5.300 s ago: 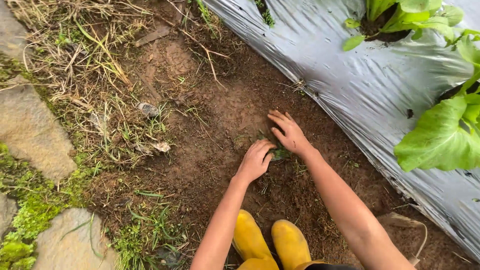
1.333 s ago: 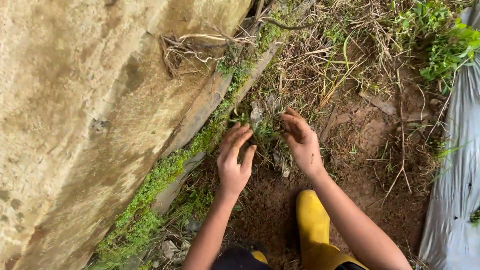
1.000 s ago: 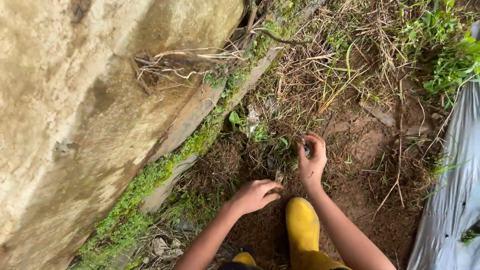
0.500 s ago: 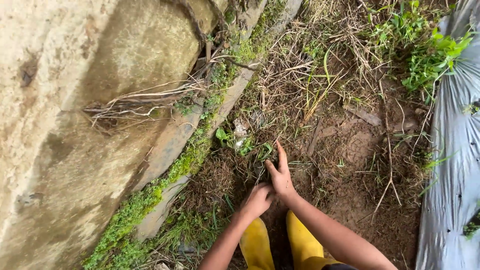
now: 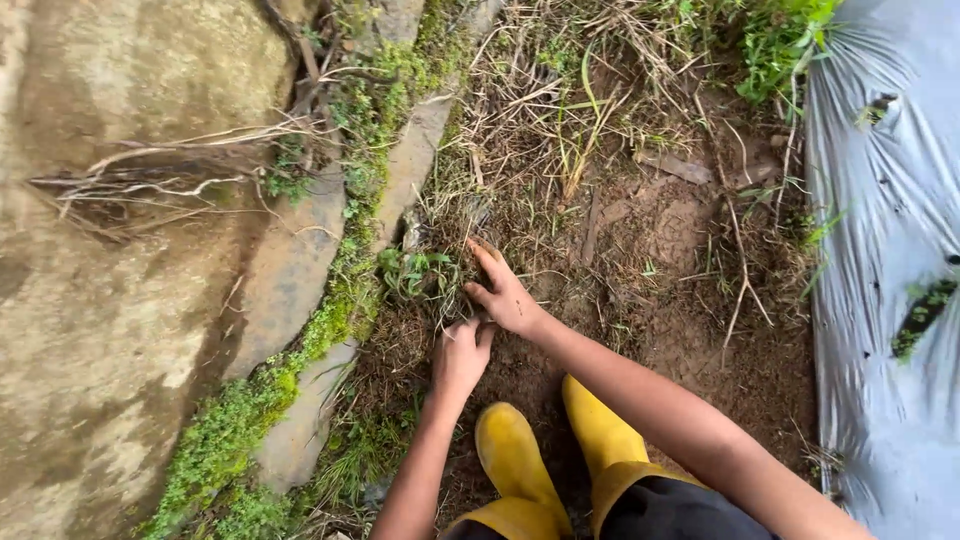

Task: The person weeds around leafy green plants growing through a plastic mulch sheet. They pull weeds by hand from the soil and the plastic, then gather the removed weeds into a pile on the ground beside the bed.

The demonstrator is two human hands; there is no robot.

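I see the small green weed [image 5: 418,272] just beyond my fingers: left hand [image 5: 460,355] curled loosely below it, right hand [image 5: 505,292] open beside it.

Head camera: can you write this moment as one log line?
left hand: on soil by small green weed | right hand: open beside weed | yellow boots: below | grey plastic sheet: right

Rock wall [image 5: 110,300] down the left of the frame, stone edging [image 5: 300,260] just right of it. Weed clump [image 5: 420,272] at centre, both hands [image 5: 505,295] touching beside it, boots [image 5: 560,450] below. Plastic sheet [image 5: 890,250] along the right edge, dry grass [image 5: 570,90] at top centre.
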